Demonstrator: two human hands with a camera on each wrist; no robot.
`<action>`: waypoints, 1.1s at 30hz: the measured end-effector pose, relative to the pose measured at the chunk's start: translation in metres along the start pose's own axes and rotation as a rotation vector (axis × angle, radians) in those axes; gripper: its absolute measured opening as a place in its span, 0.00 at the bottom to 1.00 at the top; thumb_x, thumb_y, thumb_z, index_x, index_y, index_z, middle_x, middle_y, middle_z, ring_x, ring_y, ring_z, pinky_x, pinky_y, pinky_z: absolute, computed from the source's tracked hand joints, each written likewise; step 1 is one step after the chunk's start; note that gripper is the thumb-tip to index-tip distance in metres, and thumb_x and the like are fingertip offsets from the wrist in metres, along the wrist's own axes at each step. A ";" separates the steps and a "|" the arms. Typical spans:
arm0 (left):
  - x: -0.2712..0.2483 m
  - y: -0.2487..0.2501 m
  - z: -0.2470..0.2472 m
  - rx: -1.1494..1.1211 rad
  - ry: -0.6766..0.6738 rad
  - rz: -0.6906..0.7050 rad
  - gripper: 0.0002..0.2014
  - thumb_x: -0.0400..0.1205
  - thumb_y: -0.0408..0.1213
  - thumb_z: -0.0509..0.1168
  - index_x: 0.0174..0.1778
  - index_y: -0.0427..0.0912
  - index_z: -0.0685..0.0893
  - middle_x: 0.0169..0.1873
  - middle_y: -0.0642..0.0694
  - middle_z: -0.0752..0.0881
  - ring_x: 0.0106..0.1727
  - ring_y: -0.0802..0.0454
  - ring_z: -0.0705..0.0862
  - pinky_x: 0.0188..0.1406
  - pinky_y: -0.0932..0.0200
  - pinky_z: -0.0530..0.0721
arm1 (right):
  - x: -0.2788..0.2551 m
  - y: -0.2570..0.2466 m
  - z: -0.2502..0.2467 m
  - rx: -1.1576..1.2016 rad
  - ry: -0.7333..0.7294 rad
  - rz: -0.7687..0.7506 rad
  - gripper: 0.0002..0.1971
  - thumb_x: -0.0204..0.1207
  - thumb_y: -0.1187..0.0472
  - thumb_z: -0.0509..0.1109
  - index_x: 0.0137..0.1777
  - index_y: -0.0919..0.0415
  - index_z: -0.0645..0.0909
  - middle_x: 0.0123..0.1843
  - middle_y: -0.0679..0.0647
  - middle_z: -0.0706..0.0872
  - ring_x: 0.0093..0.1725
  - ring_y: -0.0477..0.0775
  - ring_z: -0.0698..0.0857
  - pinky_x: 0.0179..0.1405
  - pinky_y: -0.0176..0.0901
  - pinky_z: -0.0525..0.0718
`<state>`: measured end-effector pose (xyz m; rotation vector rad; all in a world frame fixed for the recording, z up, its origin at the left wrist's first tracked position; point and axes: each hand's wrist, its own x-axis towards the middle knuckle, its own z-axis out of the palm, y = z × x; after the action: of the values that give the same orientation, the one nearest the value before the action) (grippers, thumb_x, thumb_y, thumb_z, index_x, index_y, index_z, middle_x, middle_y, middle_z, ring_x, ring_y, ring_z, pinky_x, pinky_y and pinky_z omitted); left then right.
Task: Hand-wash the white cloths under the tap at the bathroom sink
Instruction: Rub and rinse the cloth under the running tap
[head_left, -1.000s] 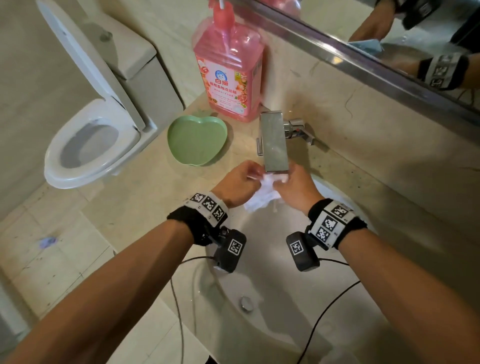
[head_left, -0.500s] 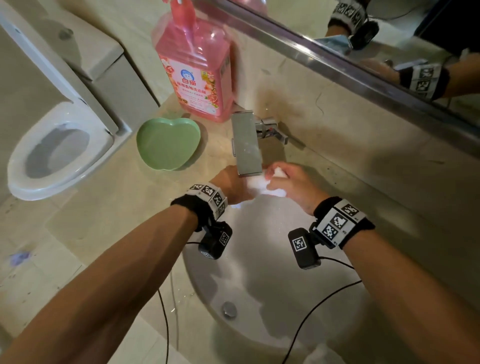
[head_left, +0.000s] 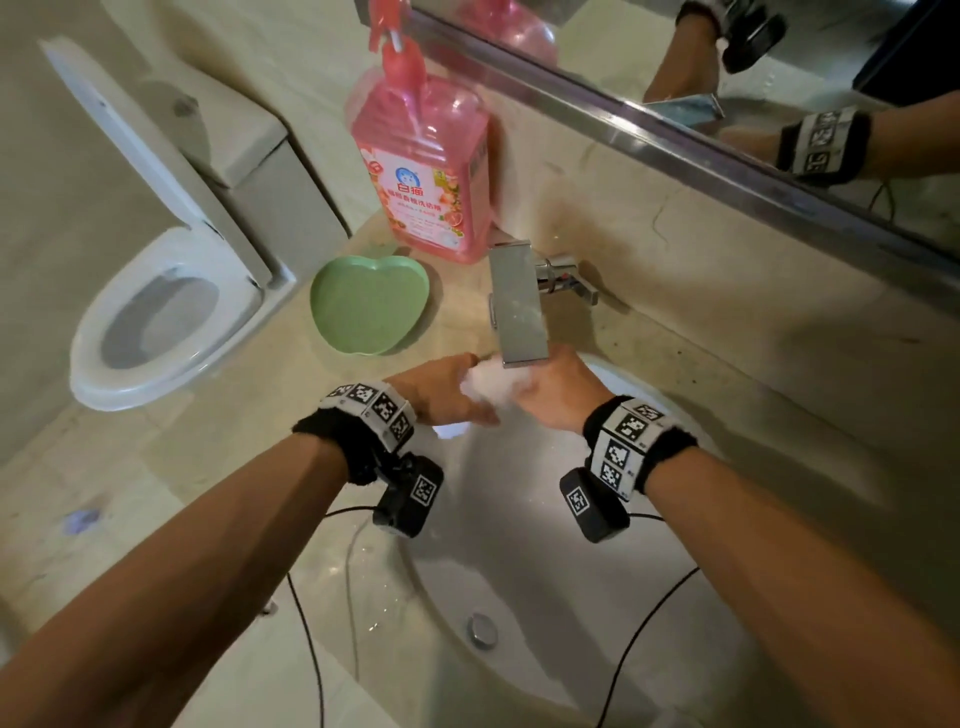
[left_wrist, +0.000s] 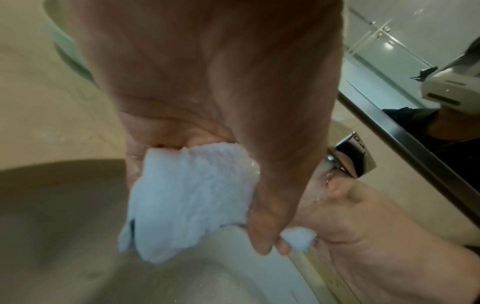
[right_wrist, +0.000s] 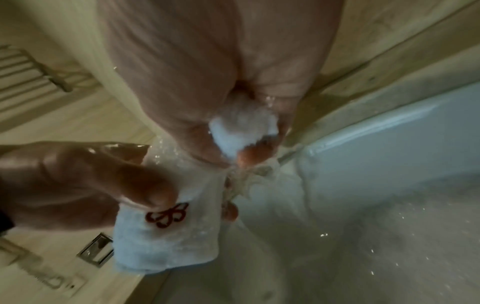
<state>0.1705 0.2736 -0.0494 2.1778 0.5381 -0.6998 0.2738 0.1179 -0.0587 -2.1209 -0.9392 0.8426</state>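
1. White cloth (head_left: 491, 383) is bunched up directly below the tap (head_left: 519, 306) spout, over the back edge of the sink (head_left: 571, 597), held between both hands.
2. Left hand (head_left: 441, 389): fingers curled around the cloth. In the left wrist view a flap of the cloth (left_wrist: 187, 197) hangs out below the palm (left_wrist: 207, 82), with a small wad showing past the fingertips.
3. Right hand (head_left: 556, 392): fingers clenched on the other end. In the right wrist view a wet wad of cloth (right_wrist: 241, 131) is squeezed in the fist (right_wrist: 207, 72).
4. The right wrist view also shows a dark red embroidered flower motif (right_wrist: 168, 214) on the hanging part of the cloth, just under the left thumb (right_wrist: 145, 185).
5. Water droplets show on the basin wall and on the hands; the stream itself I cannot make out clearly.
6. The two hands touch at the cloth, knuckles close under the spout.
7. On the counter (head_left: 208, 467): a green apple-shaped dish (head_left: 369, 306) left of the tap, and a pink pump bottle of detergent (head_left: 426, 171) behind it against the wall.
8. Sink drain plug (head_left: 483, 630) sits at the basin bottom, well apart from the hands.
9. Toilet (head_left: 156, 322) with its lid up stands left of the counter. A mirror (head_left: 779, 93) above the tap reflects both wrists.
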 end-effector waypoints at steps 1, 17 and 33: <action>0.001 0.000 0.001 -0.004 -0.004 -0.020 0.28 0.70 0.49 0.79 0.65 0.49 0.80 0.53 0.50 0.86 0.56 0.46 0.85 0.58 0.54 0.81 | 0.000 -0.001 0.001 0.021 0.024 0.000 0.19 0.76 0.70 0.67 0.65 0.59 0.86 0.63 0.55 0.89 0.62 0.56 0.86 0.64 0.47 0.84; 0.024 0.023 0.025 -0.087 0.045 0.106 0.31 0.70 0.47 0.80 0.69 0.49 0.80 0.56 0.52 0.85 0.55 0.53 0.83 0.52 0.62 0.77 | -0.026 0.035 -0.027 0.135 0.023 0.085 0.27 0.70 0.68 0.65 0.58 0.31 0.72 0.51 0.48 0.86 0.31 0.53 0.89 0.35 0.50 0.90; 0.013 -0.001 0.014 0.185 0.183 0.204 0.37 0.63 0.57 0.76 0.66 0.45 0.78 0.51 0.42 0.80 0.52 0.44 0.81 0.44 0.56 0.80 | -0.013 0.030 -0.005 0.129 -0.101 0.146 0.25 0.71 0.59 0.74 0.69 0.54 0.78 0.53 0.44 0.85 0.42 0.53 0.90 0.42 0.51 0.91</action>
<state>0.1752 0.2651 -0.0661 2.4441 0.3467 -0.4575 0.2814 0.0899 -0.0755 -2.0701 -0.7650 1.0629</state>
